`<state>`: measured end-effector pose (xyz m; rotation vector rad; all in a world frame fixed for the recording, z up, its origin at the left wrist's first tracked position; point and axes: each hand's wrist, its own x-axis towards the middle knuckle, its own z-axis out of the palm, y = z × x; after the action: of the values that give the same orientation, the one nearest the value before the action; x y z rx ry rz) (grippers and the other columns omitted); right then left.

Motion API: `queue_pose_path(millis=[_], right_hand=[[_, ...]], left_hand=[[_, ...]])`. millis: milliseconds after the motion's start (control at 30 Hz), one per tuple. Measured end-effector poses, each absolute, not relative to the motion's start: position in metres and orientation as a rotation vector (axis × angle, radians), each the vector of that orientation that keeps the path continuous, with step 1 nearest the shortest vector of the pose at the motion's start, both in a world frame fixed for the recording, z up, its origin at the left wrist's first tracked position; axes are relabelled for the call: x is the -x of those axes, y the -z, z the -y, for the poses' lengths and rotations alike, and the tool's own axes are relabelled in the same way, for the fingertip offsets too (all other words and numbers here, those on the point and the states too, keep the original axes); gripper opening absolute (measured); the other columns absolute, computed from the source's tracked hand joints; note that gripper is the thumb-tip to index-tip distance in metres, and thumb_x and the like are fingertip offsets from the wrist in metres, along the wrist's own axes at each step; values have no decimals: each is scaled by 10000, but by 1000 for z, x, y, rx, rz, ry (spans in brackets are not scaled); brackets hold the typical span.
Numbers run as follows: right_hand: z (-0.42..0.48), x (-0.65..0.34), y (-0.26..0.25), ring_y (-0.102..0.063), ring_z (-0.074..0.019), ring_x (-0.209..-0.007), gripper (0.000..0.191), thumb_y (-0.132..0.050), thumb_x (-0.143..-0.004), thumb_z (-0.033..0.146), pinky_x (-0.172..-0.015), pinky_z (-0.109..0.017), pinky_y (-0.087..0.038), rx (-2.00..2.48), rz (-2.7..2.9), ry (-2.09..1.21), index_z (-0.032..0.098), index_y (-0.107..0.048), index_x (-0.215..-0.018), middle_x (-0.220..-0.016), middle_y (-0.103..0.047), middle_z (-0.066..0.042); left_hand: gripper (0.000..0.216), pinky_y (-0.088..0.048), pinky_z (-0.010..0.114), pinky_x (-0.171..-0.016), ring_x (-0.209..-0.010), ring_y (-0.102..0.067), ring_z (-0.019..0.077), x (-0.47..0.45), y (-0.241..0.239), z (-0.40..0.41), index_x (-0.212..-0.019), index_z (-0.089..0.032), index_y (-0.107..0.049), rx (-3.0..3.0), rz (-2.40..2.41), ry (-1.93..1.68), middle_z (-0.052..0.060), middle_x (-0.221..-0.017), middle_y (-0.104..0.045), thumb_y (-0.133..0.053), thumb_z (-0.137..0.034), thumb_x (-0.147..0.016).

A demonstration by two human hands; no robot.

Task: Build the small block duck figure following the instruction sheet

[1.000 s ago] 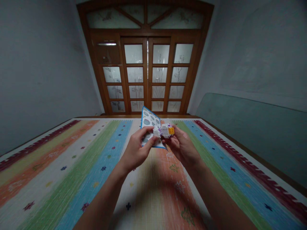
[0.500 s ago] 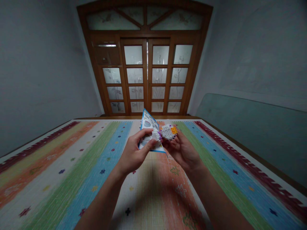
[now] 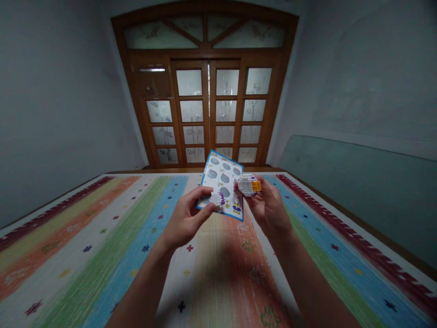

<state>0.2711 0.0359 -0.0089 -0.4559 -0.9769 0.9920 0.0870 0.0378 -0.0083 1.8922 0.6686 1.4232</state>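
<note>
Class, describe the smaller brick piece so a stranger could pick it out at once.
Above the striped cloth, find the blue-edged instruction sheet between two hands. The brick piece is held at its lower edge by the left hand. It is small, white with purple studs, unlike the larger orange-sided block in the right hand.

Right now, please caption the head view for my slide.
Left hand holds small brick piece and instruction sheet; right hand holds larger brick model.

Both forearms reach forward from bottom of view, converging. Left hand (image 3: 184, 218) raised, thumb and fingers pinched closed. Right hand (image 3: 269, 207) slightly higher, fingertips curled closed in a grip. Hands near, not touching
</note>
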Motion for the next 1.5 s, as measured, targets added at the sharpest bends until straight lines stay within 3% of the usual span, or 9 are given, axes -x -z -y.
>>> queue_pose_path(millis=[333, 533, 833, 1067, 1200, 1367, 1500], right_hand=[[-29, -288, 1, -655, -165, -679, 340, -701, -710, 509, -635, -296, -535, 539, 1087, -697, 218, -638, -873, -747, -687, -3], [-27, -295, 0, -632, -139, -646, 315, -727, -692, 488, -584, -253, -513, 551, 1108, -677, 221, -657, -845, -754, -685, 4], [-27, -299, -1, -629, -146, -660, 336, -739, -666, 501, -605, -274, -531, 579, 1123, -697, 221, -663, -835, -780, -679, -5], [-26, -298, -2, -631, -148, -647, 353, -748, -648, 510, -617, -285, -529, 554, 1128, -737, 220, -664, -831, -744, -670, 2], [-25, -298, -4, -627, -140, -619, 354, -748, -643, 522, -609, -279, -518, 537, 1125, -744, 227, -660, -816, -727, -661, 12], [-25, -298, -5, -629, -154, -633, 387, -744, -626, 552, -607, -291, -521, 551, 1131, -747, 222, -653, -805, -724, -665, 0], [-24, -299, -5, -631, -152, -624, 393, -772, -589, 541, -599, -287, -529, 531, 1099, -784, 223, -662, -792, -722, -670, -1]], left_hand=[[130, -453, 310, -894, -1079, -553, 226, -59, -12, -22, -931, -182, -625, -1939, -572, -1464, 102, -1153, -582, -595, -269, -840], [162, -293, 422, -1068, -1290, -407, 261, -41, -20, -2, -1029, -228, -545, -2285, -641, -1178, 99, -1364, -485, -549, -228, -867], [168, -357, 444, -1034, -1272, -430, 259, -47, -25, 8, -1020, -235, -533, -2569, -719, -825, 82, -1477, -367, -547, -246, -854], [209, -171, 501, -1132, -1322, -384, 256, -44, -26, 11, -1062, -240, -534, -2585, -737, -775, 77, -1478, -366, -542, -241, -854], [228, -211, 514, -1110, -1302, -406, 276, -44, -26, 12, -1063, -242, -543, -2591, -668, -841, 100, -1454, -402, -564, -215, -837], [276, -373, 455, -1013, -1269, -434, 279, -43, -27, 13, -1091, -251, -552, -2608, -620, -904, 102, -1418, -455, -579, -191, -823], [298, -388, 426, -1006, -1276, -435, 270, -43, -28, 13, -1105, -261, -557, -2618, -607, -942, 84, -1395, -486, -587, -185, -818]])
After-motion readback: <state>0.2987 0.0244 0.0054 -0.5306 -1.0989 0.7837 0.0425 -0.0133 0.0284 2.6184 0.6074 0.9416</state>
